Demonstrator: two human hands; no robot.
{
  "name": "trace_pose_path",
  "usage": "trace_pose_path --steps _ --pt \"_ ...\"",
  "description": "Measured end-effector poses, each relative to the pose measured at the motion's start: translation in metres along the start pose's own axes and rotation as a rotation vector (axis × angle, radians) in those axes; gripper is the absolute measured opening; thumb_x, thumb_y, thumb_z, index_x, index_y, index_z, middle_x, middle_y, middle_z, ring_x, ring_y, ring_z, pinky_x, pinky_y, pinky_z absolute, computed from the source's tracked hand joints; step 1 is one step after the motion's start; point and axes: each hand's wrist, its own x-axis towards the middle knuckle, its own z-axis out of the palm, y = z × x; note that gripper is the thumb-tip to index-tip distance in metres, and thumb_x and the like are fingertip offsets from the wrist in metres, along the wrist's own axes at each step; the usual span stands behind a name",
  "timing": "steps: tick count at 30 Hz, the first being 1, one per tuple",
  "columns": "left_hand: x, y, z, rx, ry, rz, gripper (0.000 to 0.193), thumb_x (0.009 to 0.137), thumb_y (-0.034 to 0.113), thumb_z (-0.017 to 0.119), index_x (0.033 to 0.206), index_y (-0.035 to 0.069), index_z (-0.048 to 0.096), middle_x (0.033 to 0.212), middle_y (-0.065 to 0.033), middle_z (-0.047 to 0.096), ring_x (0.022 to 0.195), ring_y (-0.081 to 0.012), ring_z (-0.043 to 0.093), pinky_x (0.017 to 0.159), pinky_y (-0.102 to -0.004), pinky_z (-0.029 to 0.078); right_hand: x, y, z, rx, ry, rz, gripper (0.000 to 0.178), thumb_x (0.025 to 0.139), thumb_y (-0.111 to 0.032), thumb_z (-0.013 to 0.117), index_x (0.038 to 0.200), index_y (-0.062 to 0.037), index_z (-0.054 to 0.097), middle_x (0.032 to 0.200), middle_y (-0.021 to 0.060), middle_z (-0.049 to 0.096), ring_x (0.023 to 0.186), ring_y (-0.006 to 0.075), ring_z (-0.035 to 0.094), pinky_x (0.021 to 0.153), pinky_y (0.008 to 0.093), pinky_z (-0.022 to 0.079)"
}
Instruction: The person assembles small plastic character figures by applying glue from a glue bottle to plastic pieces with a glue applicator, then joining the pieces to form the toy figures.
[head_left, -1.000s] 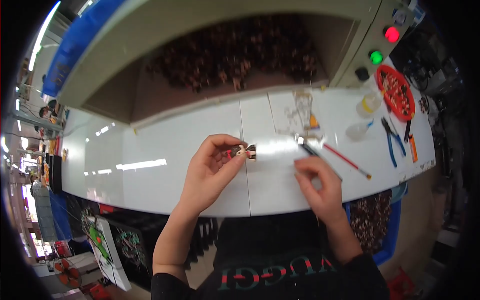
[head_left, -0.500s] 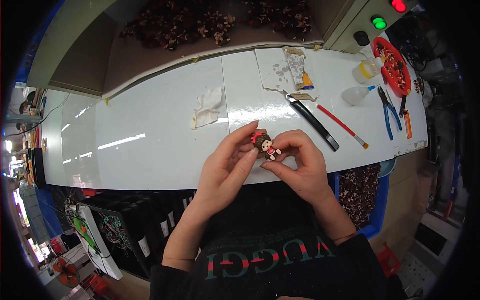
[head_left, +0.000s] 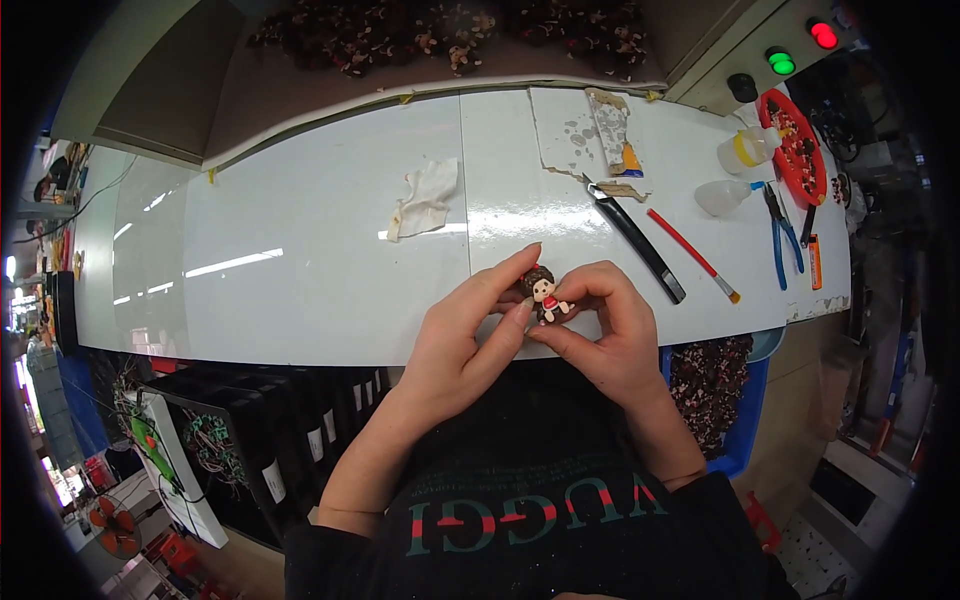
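A small doll figurine (head_left: 546, 291) with brown hair, a pale face and a red front is held upright between my two hands, just above the near edge of the white table. My left hand (head_left: 468, 325) is closed on its head side with thumb and fingers; these partly cover the hair. My right hand (head_left: 612, 335) pinches the body and leg side between thumb and forefinger. Both grips touch the figurine at once, and its back is hidden.
On the white table (head_left: 330, 290) lie a crumpled cloth (head_left: 424, 200), a black utility knife (head_left: 640, 247), a red-handled brush (head_left: 690, 252), blue pliers (head_left: 780, 235) and squeeze bottles (head_left: 722, 197). A red tray (head_left: 818, 160) stands far right. Several figurines (head_left: 455, 40) fill the booth; a blue bin (head_left: 745, 420) sits below right.
The figurine has turned a little in my fingers, and its red bow is now mostly hidden. My hands keep nearly the same grip while the whole view has shifted slightly.
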Motion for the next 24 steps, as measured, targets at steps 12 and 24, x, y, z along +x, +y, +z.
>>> trace_pose_path --steps 12,24 --pt "-0.002 0.002 -0.006 -0.097 -0.008 -0.093 0.047 0.09 -0.001 0.05 0.136 0.0 0.043 0.116 -0.0119 0.06 0.102 -0.0139 0.058 0.09 -0.027 0.045 0.0 -0.006 0.007 -0.004 -0.039 0.049 0.036 0.071 0.003 0.076 0.097 -0.001 0.052 0.096 0.0071 0.054 0.086 0.0143 0.055 0.076 0.0257 0.047" --pt "-0.007 0.011 -0.003 -0.008 -0.084 -0.021 0.064 0.084 0.01 0.068 0.139 0.002 0.037 0.111 -0.0144 0.058 0.097 -0.019 0.06 0.085 -0.0303 0.049 -0.005 -0.017 -0.001 -0.051 -0.008 0.048 0.037 0.072 0.004 0.071 0.105 -0.004 0.055 0.107 0.0101 0.052 0.094 0.0185 0.058 0.078 0.0316 0.051"
